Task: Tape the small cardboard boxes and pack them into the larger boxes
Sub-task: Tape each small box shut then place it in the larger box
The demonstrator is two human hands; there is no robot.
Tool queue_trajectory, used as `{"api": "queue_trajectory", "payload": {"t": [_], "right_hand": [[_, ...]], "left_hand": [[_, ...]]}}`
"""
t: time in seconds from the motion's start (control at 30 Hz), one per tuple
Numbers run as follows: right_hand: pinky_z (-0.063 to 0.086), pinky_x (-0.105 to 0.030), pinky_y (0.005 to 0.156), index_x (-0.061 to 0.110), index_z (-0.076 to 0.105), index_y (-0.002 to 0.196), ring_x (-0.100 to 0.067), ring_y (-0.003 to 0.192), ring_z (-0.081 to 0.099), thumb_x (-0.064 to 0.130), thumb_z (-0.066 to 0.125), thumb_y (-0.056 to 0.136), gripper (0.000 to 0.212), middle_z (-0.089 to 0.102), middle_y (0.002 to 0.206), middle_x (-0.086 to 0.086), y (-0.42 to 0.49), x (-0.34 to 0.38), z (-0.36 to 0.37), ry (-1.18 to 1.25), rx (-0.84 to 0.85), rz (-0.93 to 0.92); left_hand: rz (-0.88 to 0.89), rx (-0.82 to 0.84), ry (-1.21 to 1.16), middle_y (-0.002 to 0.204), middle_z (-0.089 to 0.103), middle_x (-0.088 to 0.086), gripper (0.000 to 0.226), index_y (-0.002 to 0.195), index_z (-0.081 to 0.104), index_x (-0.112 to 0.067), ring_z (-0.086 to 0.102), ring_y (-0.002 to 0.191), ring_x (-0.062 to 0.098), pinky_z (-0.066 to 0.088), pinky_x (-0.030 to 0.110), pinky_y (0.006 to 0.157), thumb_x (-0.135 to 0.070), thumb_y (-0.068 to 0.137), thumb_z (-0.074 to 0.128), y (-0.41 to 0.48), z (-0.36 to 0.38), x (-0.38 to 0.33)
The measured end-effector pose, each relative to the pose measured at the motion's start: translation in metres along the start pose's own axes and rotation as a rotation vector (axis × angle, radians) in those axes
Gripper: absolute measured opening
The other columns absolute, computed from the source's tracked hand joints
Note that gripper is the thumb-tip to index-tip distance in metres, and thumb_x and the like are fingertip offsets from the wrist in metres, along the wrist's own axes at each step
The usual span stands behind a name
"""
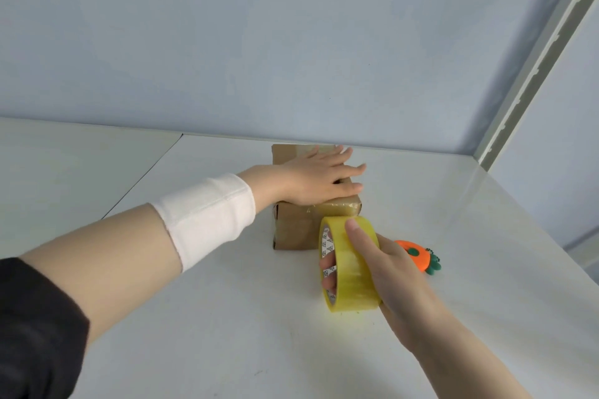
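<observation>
Fingers point(353, 169) straight, my left hand point(319, 181) presses the small cardboard box point(293, 230) on the table point(227, 317) while my right hand point(392, 269) grips the tape roll point(351, 269); mid-taping, I'd next pull taut and cut.

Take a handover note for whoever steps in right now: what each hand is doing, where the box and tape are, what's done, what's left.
Left hand: flat, pressing down on top of the small cardboard box.
Right hand: grips the yellow tape roll, fingers through the core, thumb on its outer face, just in front of the box.
Orange carrot-shaped item: on the table, right of the roll.
Done: glossy tape shows along the box's top near edge.
Left: finish and cut the strip, then pack the box. No larger box is in view.
</observation>
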State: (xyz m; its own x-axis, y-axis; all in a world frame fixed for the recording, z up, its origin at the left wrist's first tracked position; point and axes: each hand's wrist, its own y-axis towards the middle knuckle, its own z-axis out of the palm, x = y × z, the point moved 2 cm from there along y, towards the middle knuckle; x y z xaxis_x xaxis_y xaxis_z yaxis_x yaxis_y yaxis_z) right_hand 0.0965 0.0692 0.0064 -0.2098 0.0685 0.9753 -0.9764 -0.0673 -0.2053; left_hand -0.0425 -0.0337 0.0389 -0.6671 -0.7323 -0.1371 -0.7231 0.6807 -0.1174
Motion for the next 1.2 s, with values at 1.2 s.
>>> {"api": "queue_trajectory", "payload": {"t": [1.2], "right_hand": [[0.049,-0.024,0.049,0.008,0.068,0.086,-0.017,0.050,0.063,0.049,0.056,0.072,0.044,0.069,0.064,-0.005,-0.013,0.034,0.004,0.027,0.024,-0.309]], "left_hand": [[-0.014,-0.702,-0.042,0.133,0.054,-0.007,0.037,0.128,0.055,-0.020,0.051,0.121,0.015,0.034,0.024,0.099,-0.032,0.093,0.052,-0.091,0.002,-0.002]]}}
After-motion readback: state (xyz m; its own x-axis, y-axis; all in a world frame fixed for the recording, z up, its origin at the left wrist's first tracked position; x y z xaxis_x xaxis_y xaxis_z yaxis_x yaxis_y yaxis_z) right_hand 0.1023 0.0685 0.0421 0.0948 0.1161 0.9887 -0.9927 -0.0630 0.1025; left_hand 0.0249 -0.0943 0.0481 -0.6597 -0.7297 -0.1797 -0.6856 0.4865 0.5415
